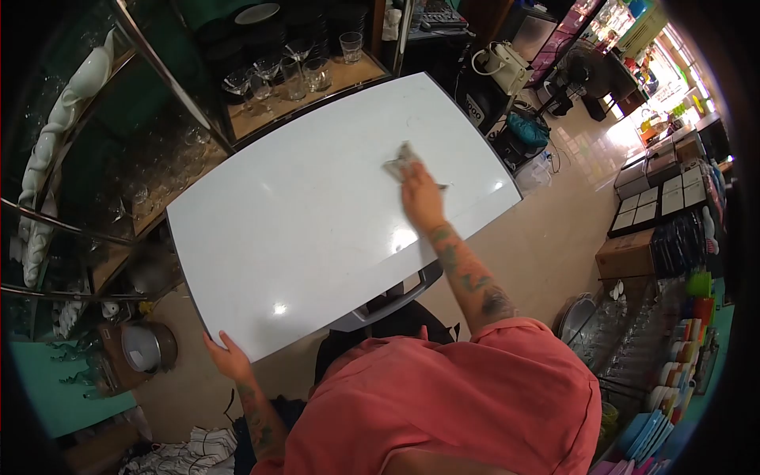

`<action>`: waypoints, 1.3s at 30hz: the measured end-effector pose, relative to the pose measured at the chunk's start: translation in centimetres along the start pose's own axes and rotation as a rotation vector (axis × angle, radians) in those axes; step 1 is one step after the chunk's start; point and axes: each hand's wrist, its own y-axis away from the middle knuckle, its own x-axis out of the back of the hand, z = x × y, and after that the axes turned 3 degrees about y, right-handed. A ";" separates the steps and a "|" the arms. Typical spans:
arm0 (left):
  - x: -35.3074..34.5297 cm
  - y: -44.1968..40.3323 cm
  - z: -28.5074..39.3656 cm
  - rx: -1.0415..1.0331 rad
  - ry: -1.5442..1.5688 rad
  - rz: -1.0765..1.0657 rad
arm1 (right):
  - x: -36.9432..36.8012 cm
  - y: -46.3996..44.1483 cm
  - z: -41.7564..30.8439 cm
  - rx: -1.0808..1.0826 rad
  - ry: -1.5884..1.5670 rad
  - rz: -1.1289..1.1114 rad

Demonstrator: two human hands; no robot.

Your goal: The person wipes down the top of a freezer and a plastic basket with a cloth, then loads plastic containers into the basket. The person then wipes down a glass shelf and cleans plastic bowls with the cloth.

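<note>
A large white board (317, 198) with a glossy top lies in front of me, tilted across the view. My right hand (421, 195) presses a crumpled greyish cloth (405, 156) onto its surface, right of the middle. The cloth sticks out past the fingertips. At the near left corner, my left hand (228, 358) touches the board's edge, thumb and fingers apart. Part of a grey handle or frame (384, 309) shows beneath the near edge.
Shelves with glasses (293, 79) stand behind and left of the board. White twisted ornaments (55, 134) are at far left. A cream handbag (503, 67) and a fan (582, 71) are at back right. Glassware (633, 340) lines the right side.
</note>
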 end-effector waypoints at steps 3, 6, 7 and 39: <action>0.0 0.4 -1.5 0.045 0.027 -0.025 | 2.9 -0.3 9.0 -0.096 0.140 0.083; 0.1 0.8 -1.7 0.104 0.004 -0.028 | 5.8 0.3 15.5 -0.271 0.181 0.121; 0.5 1.0 -1.5 0.130 -0.003 -0.040 | 6.4 0.8 17.3 -0.304 0.202 0.137; -0.3 -0.5 -4.6 0.295 1.135 -0.202 | -7.5 17.8 -42.5 0.757 -0.600 -0.611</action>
